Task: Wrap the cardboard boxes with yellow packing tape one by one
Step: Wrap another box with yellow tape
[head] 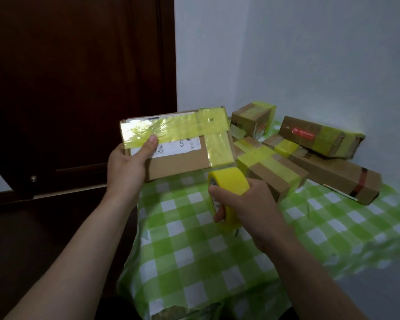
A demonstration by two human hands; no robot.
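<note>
Yellow tape runs from the roll, gripped in the right hand, up over the near right end of the cardboard box. The left hand clasps the box's left end, thumb on top, holding it above the checked cloth with its long axis left to right. Label legible: "A05".
</note>
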